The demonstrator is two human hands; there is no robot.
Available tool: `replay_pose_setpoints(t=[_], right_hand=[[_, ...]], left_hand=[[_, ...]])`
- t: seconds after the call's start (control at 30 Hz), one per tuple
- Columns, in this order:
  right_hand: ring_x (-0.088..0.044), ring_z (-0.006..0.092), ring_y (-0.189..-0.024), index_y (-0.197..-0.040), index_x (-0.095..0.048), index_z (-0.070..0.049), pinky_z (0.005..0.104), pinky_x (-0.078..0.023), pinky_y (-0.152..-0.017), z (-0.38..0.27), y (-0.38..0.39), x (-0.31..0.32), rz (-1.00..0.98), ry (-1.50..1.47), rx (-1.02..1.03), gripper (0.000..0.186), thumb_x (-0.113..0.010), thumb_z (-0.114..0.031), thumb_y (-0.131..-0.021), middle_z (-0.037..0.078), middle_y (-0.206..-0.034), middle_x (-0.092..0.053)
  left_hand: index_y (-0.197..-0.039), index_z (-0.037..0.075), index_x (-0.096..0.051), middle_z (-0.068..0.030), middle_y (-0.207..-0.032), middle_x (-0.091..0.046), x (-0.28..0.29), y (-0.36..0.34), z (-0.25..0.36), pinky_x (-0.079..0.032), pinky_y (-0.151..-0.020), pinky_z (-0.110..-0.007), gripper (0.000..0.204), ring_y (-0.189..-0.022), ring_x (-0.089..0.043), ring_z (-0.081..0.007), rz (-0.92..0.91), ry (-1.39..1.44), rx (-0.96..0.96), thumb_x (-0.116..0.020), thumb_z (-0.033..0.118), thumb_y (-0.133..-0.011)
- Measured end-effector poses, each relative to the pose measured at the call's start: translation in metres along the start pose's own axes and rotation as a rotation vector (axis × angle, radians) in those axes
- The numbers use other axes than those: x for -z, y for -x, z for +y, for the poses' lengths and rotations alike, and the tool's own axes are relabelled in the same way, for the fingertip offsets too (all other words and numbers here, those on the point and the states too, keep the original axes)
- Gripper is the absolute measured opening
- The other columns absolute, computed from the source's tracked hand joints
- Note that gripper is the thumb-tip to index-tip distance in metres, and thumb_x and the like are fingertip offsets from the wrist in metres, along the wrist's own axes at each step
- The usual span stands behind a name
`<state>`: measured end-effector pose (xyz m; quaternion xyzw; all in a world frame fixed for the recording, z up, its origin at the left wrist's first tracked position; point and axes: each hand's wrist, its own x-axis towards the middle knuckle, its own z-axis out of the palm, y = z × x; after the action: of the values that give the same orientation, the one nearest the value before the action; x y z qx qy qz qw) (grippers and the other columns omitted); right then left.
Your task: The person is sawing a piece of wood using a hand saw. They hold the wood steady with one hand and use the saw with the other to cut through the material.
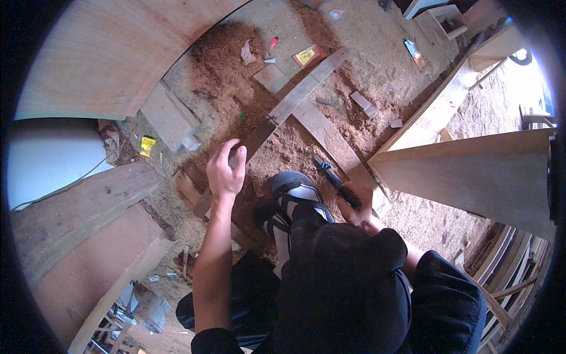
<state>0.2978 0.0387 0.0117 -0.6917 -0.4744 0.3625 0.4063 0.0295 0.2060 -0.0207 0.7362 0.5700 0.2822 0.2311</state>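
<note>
My left hand [227,168] hovers over or rests beside a dark wooden plank [254,140], with fingers apart and loosely curved; whether it touches the wood is unclear. This plank meets a lighter board [299,89] running diagonally, and another board [318,133] crosses toward the lower right. My right hand [356,209] grips a long black tool [336,183] with a blue part near its tip, held to the right of my sandalled feet [298,194]. The tool's exact kind is hard to make out.
Sawdust covers the floor [218,76], along with scraps and a yellow packet [147,146]. A curved plywood sheet [100,53] is at upper left, a thick beam [88,200] at left. Wooden frames [460,177] stand at right, above stacked slats [507,271].
</note>
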Motion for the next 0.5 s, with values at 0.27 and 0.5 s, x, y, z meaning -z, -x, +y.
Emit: replay_pose_setpoints(t=[0.27, 0.5], right_hand=[[-0.051, 0.0163, -0.049, -0.074, -0.059, -0.006, 0.0328, -0.04, -0.049, 0.013, -0.01, 0.017, -0.126, 0.037, 0.03, 0.015, -0.066, -0.019, -0.074, 0.006, -0.058, -0.053], [-0.05, 0.0152, -0.053, -0.082, -0.06, -0.004, 0.0316, -0.039, -0.051, -0.005, -0.018, 0.016, -0.259, -0.116, -0.074, 0.012, -0.064, -0.014, -0.076, 0.006, -0.061, -0.052]], left_hand=[[-0.103, 0.002, -0.066, -0.0149, -0.096, -0.068, -0.005, -0.002, 0.01, -0.049, -0.083, -0.044, 0.033, -0.09, -0.065, -0.0335, 0.037, -0.147, -0.078, -0.068, 0.029, -0.085], [-0.115, 0.003, -0.061, -0.0164, -0.108, -0.065, -0.017, -0.005, 0.025, -0.051, -0.083, -0.043, 0.051, -0.096, -0.064, -0.0335, -0.114, -0.359, -0.054, -0.073, 0.039, -0.081]])
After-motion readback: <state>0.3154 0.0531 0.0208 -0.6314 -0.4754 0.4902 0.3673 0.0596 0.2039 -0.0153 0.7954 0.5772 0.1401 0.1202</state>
